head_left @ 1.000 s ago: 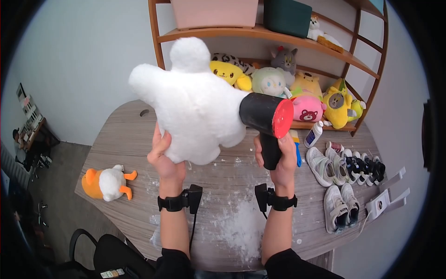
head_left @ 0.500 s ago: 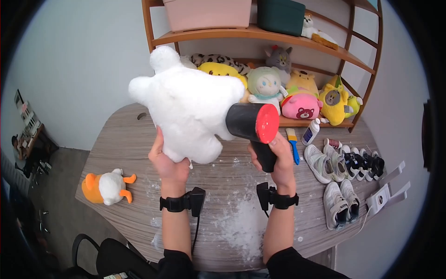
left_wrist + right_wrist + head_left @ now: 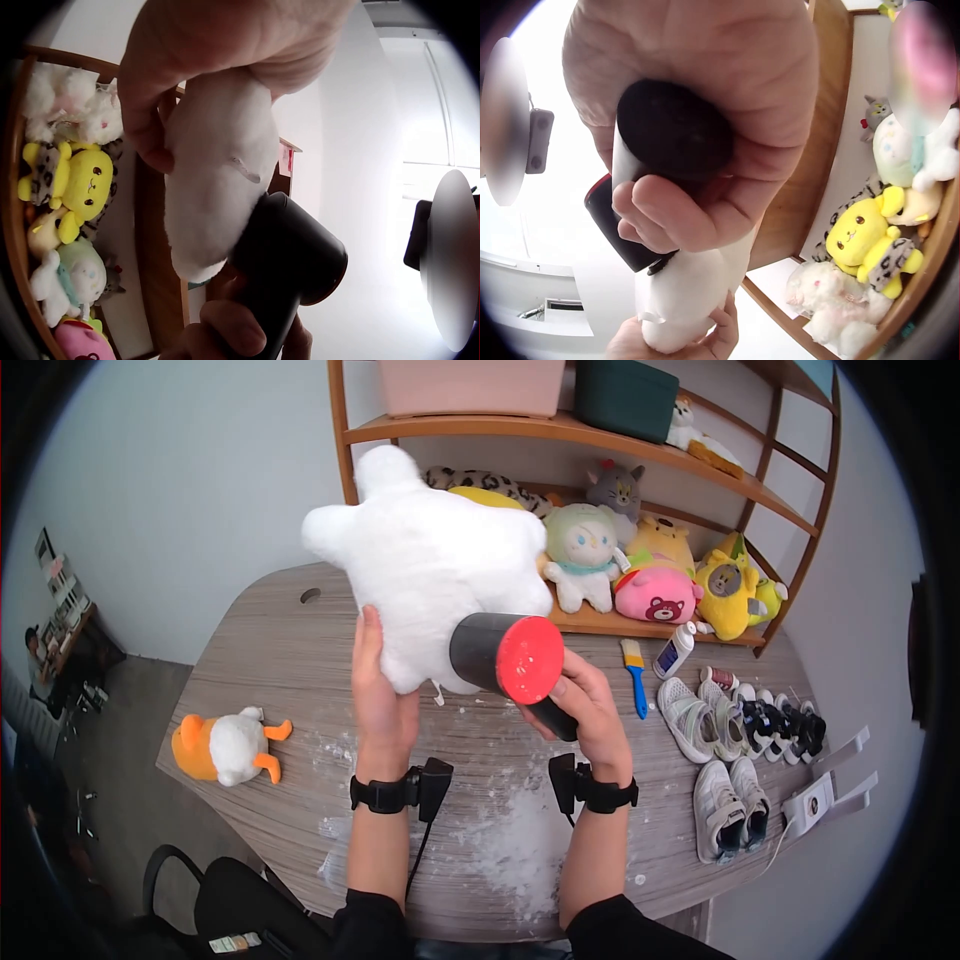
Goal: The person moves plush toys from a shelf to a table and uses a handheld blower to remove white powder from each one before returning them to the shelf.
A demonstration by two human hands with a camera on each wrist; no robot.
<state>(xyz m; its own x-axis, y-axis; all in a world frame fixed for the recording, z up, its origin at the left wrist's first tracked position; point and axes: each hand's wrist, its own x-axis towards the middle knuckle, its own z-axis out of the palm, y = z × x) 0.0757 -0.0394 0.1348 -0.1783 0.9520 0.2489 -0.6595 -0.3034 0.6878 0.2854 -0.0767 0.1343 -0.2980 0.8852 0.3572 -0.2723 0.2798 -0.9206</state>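
Note:
A fluffy white plush toy [image 3: 430, 550] is held up above the table, its stubby limbs spread. My left hand [image 3: 386, 705] grips its lower edge, thumb on the near side; in the left wrist view the fingers curl round the toy's end, and a small tag [image 3: 246, 169] hangs from the fur. The right hand [image 3: 590, 710] is wrapped round the handle of a black hair dryer [image 3: 478, 648] with a red round back end [image 3: 532, 660]. The dryer's front end is right at the toy's lower part, as the left wrist view also shows.
White powder [image 3: 525, 845] is scattered over the wooden table [image 3: 265, 650]. An orange-and-white duck plush [image 3: 225, 747] lies left. At right are a blue-handled brush [image 3: 636, 678], a white bottle [image 3: 676, 650] and several shoes [image 3: 722, 810]. Behind stands a shelf [image 3: 560, 428] with plush toys.
The hair dryer has moved left and down across the plush toy, from its right limb to its lower part, and its red end has turned more toward the head camera.

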